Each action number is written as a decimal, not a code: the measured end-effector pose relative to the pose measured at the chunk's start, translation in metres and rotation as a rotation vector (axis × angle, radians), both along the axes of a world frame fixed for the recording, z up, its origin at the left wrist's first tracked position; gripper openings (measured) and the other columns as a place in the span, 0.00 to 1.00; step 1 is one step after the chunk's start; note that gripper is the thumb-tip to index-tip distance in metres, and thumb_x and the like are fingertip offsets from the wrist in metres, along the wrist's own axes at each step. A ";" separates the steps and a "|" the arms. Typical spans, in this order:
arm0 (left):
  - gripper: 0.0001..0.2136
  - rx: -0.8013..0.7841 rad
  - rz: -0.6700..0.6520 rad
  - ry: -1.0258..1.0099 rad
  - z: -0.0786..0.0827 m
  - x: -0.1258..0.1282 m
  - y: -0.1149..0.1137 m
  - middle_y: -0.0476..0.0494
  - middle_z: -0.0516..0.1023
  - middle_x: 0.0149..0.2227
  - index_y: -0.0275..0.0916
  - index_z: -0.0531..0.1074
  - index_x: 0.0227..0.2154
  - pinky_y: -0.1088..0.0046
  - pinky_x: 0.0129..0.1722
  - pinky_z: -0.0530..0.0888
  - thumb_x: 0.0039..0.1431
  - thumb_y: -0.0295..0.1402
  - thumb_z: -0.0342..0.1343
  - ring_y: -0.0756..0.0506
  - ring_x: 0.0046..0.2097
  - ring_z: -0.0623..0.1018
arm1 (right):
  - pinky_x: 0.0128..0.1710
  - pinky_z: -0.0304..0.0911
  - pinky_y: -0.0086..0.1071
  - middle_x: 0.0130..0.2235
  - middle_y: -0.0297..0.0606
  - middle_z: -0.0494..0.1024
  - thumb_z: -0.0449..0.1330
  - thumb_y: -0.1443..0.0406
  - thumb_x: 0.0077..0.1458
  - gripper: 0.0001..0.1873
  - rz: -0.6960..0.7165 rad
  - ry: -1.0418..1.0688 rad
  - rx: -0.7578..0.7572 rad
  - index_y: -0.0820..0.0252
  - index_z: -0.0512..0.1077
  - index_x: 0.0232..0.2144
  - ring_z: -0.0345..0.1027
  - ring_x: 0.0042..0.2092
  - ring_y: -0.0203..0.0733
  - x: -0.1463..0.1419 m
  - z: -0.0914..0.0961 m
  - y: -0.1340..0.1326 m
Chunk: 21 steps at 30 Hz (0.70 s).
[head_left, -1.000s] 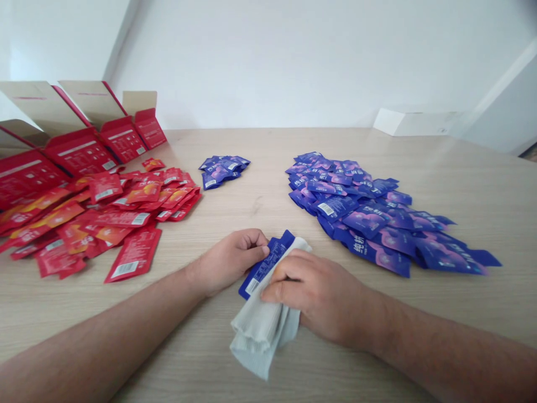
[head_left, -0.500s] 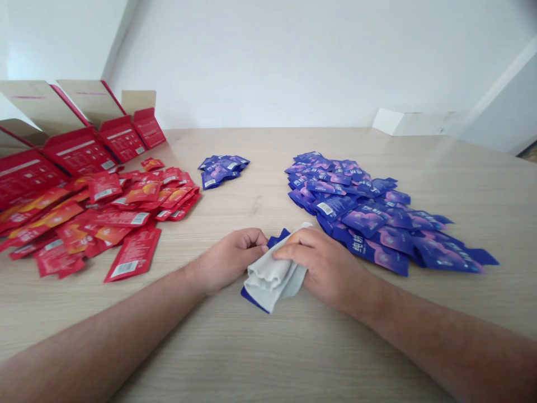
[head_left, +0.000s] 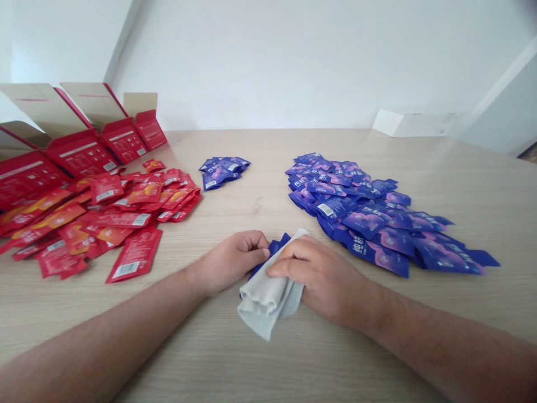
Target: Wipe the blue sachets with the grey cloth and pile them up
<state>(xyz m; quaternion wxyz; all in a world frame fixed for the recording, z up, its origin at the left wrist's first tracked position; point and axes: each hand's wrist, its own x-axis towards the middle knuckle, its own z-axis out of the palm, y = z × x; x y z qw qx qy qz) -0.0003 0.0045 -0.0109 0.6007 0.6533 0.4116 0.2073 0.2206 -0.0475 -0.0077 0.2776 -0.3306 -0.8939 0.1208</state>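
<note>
My left hand (head_left: 235, 263) pinches the top of a blue foil sachet (head_left: 274, 248), and most of the sachet is hidden. My right hand (head_left: 323, 282) lies over a folded pale grey cloth (head_left: 266, 299) and grips it against the sachet. The cloth wraps the sachet's lower part and hangs toward me. The right hand's fingertips nearly meet the left hand's knuckles. A large heap of blue sachets (head_left: 361, 215) lies just beyond my right hand, its nearest edge almost touching the hand.
A small pile of blue sachets (head_left: 222, 172) and a spread of red sachets (head_left: 117, 221) lie on the light wood table (head_left: 235, 358). Several opened red cartons (head_left: 79, 152) stand at the back left, with a white box (head_left: 413, 123) at the back right.
My right hand has shifted slightly left and the cloth has swung lower again, covering more of the sachet. The left hand and the piles stay in place.
</note>
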 end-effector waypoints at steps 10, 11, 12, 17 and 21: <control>0.10 -0.010 -0.006 0.001 0.001 0.001 0.000 0.55 0.66 0.22 0.37 0.69 0.30 0.79 0.23 0.59 0.58 0.40 0.58 0.54 0.23 0.63 | 0.47 0.65 0.39 0.44 0.40 0.77 0.61 0.72 0.59 0.14 -0.026 0.034 0.002 0.55 0.76 0.47 0.69 0.45 0.44 0.002 -0.003 0.004; 0.10 -0.011 -0.005 0.007 0.001 0.001 0.000 0.55 0.66 0.22 0.37 0.69 0.30 0.80 0.22 0.59 0.58 0.40 0.58 0.54 0.23 0.63 | 0.47 0.65 0.39 0.44 0.40 0.77 0.61 0.72 0.59 0.14 -0.001 0.017 0.002 0.55 0.76 0.47 0.69 0.45 0.44 0.002 -0.002 0.003; 0.10 -0.012 -0.005 0.009 0.000 0.001 0.000 0.55 0.66 0.22 0.37 0.69 0.31 0.80 0.22 0.59 0.59 0.40 0.58 0.54 0.23 0.63 | 0.48 0.65 0.40 0.44 0.40 0.77 0.61 0.72 0.60 0.14 0.001 0.011 0.003 0.55 0.76 0.48 0.69 0.46 0.44 0.002 -0.002 0.003; 0.10 -0.017 -0.014 -0.027 -0.002 0.000 0.000 0.53 0.68 0.24 0.37 0.68 0.30 0.79 0.23 0.59 0.59 0.38 0.58 0.54 0.24 0.64 | 0.51 0.64 0.42 0.46 0.42 0.75 0.60 0.72 0.60 0.15 -0.148 0.081 -0.010 0.56 0.75 0.49 0.68 0.48 0.46 0.005 -0.006 0.008; 0.09 -0.021 -0.009 -0.005 -0.001 0.000 -0.002 0.54 0.66 0.23 0.37 0.68 0.31 0.80 0.23 0.59 0.60 0.38 0.57 0.54 0.24 0.63 | 0.49 0.64 0.40 0.45 0.40 0.76 0.61 0.72 0.60 0.15 -0.023 0.022 -0.033 0.55 0.75 0.48 0.68 0.47 0.45 0.002 -0.003 0.005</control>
